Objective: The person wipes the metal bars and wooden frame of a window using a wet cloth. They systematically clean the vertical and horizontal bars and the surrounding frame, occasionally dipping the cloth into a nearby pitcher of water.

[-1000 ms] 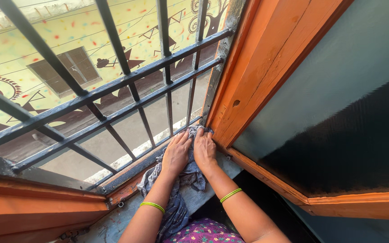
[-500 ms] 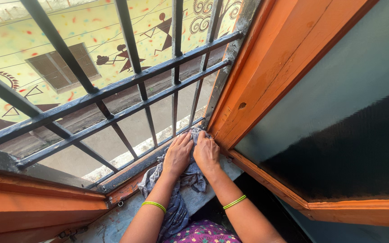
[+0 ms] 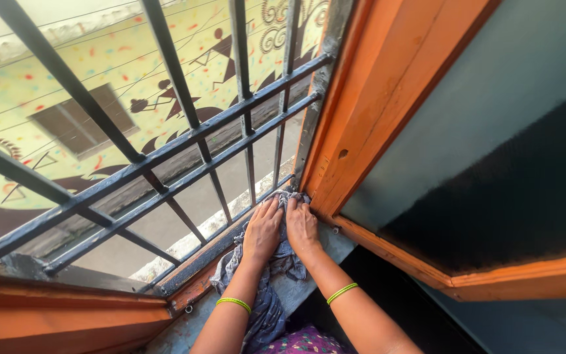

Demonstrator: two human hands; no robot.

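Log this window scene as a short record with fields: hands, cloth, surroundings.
left hand: left hand pressed flat on the cloth, fingers pointing to the corner
right hand: right hand flat on the cloth beside the left
cloth: grey-blue cloth, bunched on the sill and trailing down toward the person
wrists: a green bangle on each
surroundings: dark metal grille ahead, orange window frame to the right, painted wall outside

- Daylight is coming in through a window with dark metal bars point(image 3: 165, 157).
- An orange wooden frame point(image 3: 375, 111) is standing open on the right, holding a dark pane point(image 3: 492, 177).
- A grey sill point(image 3: 325, 252) is running below.
- Outside, a pale yellow wall point(image 3: 99, 72) is showing painted dark figures.
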